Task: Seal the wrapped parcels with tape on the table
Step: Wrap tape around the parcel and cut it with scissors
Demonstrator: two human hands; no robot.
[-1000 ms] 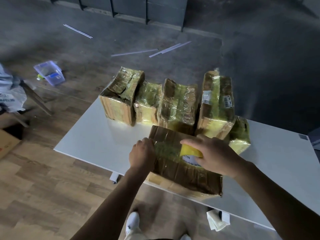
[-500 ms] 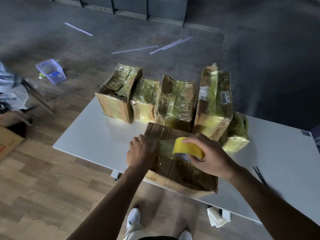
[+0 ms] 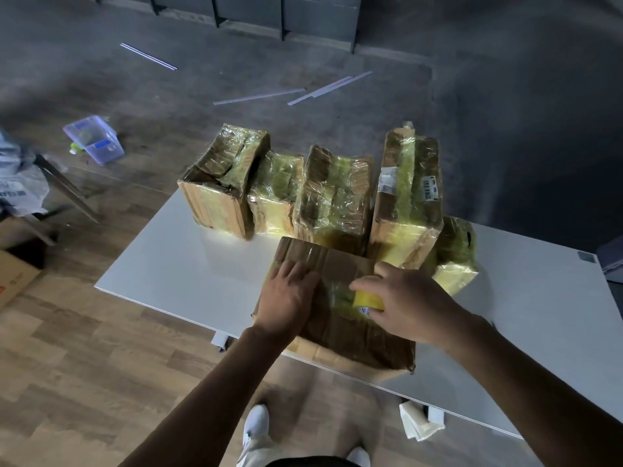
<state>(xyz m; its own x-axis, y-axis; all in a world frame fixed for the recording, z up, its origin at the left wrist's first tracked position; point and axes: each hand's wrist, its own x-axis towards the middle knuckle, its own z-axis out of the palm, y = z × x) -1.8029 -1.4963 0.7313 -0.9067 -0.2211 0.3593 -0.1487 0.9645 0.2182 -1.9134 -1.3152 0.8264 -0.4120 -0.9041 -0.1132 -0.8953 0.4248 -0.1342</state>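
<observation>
A flat brown cardboard parcel lies at the near edge of the white table, partly overhanging it. My left hand lies flat on the parcel's left part, fingers straight, pressing a strip of clear yellowish tape. My right hand grips the yellow tape roll on the parcel's top; most of the roll is hidden under my fingers. Behind stand several parcels wrapped in yellowish tape, among them a tall one with white labels.
A small wrapped parcel sits just right of my right hand. On the floor are a clear plastic box, white strips, a cardboard box at left and a chair with bags.
My left hand has opened from curled to flat on the parcel. My right hand has drawn the tape roll to the right and lowered it onto the parcel.
</observation>
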